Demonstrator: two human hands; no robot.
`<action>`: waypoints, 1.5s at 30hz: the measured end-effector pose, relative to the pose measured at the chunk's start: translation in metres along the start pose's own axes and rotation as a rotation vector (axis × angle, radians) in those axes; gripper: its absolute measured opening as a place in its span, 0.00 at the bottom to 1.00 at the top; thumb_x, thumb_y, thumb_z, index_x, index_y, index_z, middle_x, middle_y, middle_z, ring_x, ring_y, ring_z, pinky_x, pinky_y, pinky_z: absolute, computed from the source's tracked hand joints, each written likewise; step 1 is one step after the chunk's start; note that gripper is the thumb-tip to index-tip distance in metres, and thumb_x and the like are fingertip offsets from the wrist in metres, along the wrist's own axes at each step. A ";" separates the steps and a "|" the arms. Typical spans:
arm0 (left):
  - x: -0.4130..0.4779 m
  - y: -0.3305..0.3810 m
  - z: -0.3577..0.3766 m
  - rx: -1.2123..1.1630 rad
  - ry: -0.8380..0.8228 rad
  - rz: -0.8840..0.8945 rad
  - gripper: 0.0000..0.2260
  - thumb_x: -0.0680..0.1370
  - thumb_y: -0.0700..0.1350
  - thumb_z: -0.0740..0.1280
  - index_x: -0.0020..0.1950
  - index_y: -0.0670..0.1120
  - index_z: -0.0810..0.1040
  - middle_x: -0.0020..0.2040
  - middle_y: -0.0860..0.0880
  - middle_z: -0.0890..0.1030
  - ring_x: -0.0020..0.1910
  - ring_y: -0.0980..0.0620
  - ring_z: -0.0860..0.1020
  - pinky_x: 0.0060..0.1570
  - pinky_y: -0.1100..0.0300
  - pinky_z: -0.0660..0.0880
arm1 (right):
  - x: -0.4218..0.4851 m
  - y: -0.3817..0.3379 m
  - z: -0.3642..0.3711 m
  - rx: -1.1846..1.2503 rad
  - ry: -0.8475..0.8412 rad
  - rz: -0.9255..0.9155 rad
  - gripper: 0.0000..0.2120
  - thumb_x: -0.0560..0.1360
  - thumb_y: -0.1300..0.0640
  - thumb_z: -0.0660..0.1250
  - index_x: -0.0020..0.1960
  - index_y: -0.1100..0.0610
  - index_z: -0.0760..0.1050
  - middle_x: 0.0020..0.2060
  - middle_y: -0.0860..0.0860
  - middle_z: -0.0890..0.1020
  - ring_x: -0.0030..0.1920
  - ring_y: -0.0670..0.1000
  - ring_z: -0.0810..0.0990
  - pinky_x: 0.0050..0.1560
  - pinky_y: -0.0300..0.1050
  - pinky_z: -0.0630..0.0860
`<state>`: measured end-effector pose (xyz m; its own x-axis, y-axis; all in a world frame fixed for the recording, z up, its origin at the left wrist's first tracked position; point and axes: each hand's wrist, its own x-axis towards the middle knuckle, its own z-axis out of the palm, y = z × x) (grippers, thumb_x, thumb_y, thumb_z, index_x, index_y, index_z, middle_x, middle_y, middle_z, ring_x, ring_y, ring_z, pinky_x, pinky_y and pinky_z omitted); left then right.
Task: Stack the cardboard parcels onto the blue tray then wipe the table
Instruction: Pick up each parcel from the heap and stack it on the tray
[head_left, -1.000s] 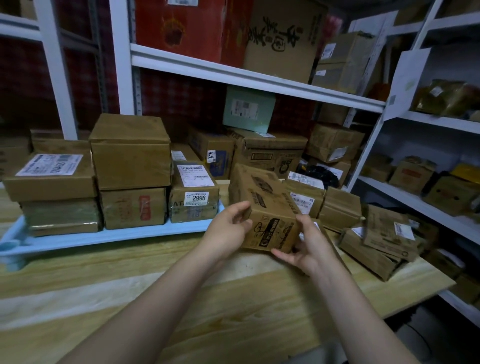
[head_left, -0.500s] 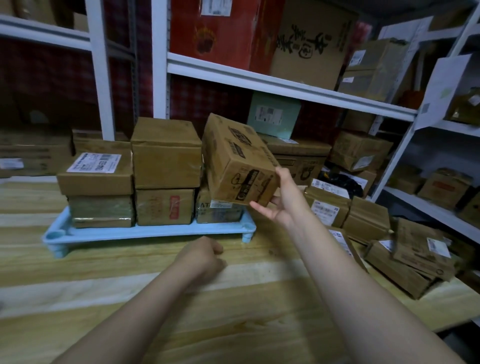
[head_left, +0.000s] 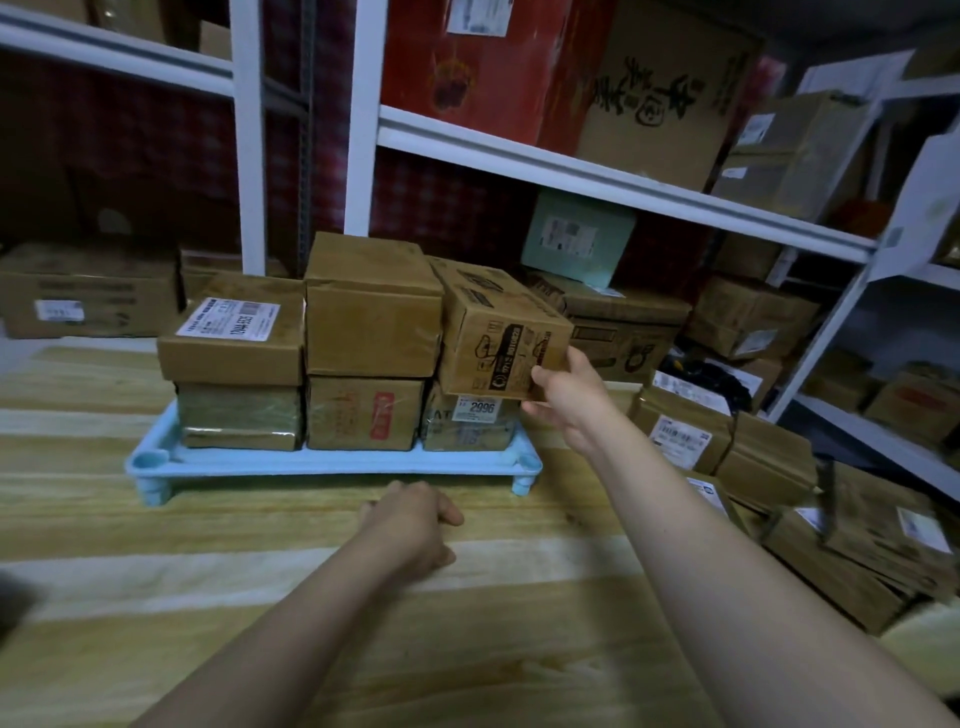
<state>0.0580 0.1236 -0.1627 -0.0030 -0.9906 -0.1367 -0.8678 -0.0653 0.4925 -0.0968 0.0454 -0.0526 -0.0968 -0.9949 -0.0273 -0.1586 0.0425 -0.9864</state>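
Observation:
A light blue tray (head_left: 332, 464) stands on the wooden table (head_left: 467, 649) and carries three stacks of brown cardboard parcels. My right hand (head_left: 566, 400) grips the lower right corner of a printed parcel (head_left: 498, 332), which sits slightly tilted atop the small labelled parcel (head_left: 470, 421) at the tray's right end. Beside it are a middle stack (head_left: 371, 306) and a left stack topped by a labelled box (head_left: 234, 338). My left hand (head_left: 410, 519) rests on the table just in front of the tray, fingers loosely curled, holding nothing.
Several more parcels (head_left: 727, 447) lie piled on the table's right side, up to its edge. White metal shelving (head_left: 571, 171) full of boxes stands behind and to the right. A long carton (head_left: 88, 296) sits at the back left.
My right hand has carried the printed parcel from the air down onto the tray's right stack. My left hand, which let go earlier, has stayed low on the table.

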 end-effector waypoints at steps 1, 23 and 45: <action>0.000 0.000 0.000 0.003 -0.002 0.006 0.18 0.71 0.51 0.74 0.60 0.60 0.78 0.67 0.57 0.74 0.72 0.51 0.62 0.68 0.50 0.59 | 0.001 0.001 0.002 -0.019 0.004 -0.014 0.21 0.82 0.61 0.61 0.73 0.50 0.65 0.61 0.50 0.79 0.56 0.51 0.80 0.55 0.51 0.82; 0.028 0.113 0.053 -0.376 0.000 0.236 0.10 0.76 0.46 0.69 0.57 0.52 0.82 0.51 0.54 0.84 0.53 0.56 0.81 0.58 0.62 0.75 | -0.004 0.072 -0.157 -0.108 0.506 0.022 0.09 0.80 0.56 0.62 0.58 0.49 0.76 0.56 0.51 0.81 0.54 0.53 0.80 0.61 0.54 0.78; 0.022 0.212 0.123 -0.279 -0.001 0.319 0.15 0.75 0.51 0.69 0.62 0.59 0.77 0.64 0.50 0.77 0.64 0.46 0.73 0.65 0.53 0.70 | -0.047 0.140 -0.269 -0.856 0.968 0.120 0.31 0.65 0.37 0.74 0.59 0.55 0.73 0.71 0.63 0.63 0.69 0.67 0.62 0.68 0.62 0.62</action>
<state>-0.1866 0.1023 -0.1669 -0.2508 -0.9662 0.0593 -0.6554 0.2146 0.7241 -0.3784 0.1227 -0.1459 -0.7635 -0.5263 0.3744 -0.6386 0.5283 -0.5596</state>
